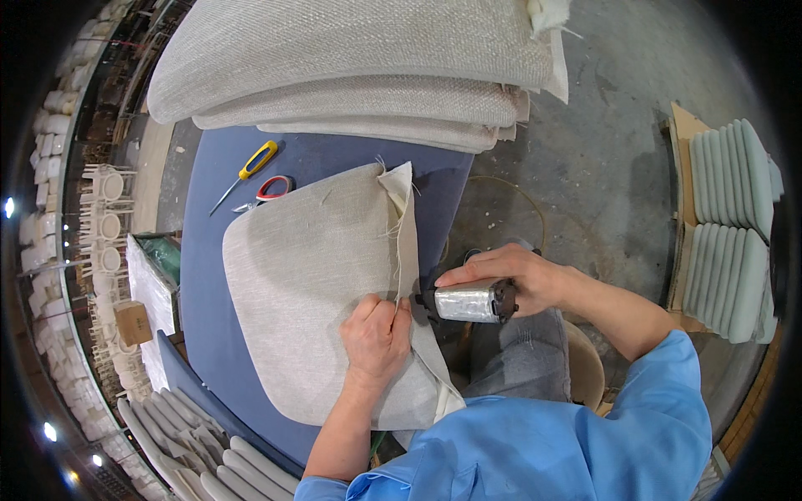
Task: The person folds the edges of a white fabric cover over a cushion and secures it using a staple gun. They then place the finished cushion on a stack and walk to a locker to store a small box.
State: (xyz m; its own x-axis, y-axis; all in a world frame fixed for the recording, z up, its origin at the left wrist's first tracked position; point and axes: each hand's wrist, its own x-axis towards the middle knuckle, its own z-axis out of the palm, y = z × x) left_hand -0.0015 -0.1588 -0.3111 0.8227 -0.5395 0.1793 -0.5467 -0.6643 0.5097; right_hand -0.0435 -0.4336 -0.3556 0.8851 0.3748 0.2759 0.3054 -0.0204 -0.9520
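Observation:
A light grey fabric-covered cushion (pixel 305 250) lies on the blue tabletop (pixel 205 292) in front of me. Along its right side runs a loose fabric edge (pixel 407 242) with frayed threads. My left hand (pixel 376 334) is closed on that edge, pinching the cloth on the cushion's right side. In my right hand (pixel 522 274) is a silver and black staple gun (pixel 466 302), its dark nose close to the fabric edge by my left fingers. Whether the nose touches the cloth I cannot tell.
A yellow-handled screwdriver (pixel 255 163) and red-handled scissors (pixel 271 190) lie beyond the cushion. Several covered cushions (pixel 351 50) are stacked at the far end. Pale pads stand on a pallet (pixel 731 225) at right; more pads (pixel 225 468) sit at lower left. A thin hose (pixel 539 209) crosses the floor.

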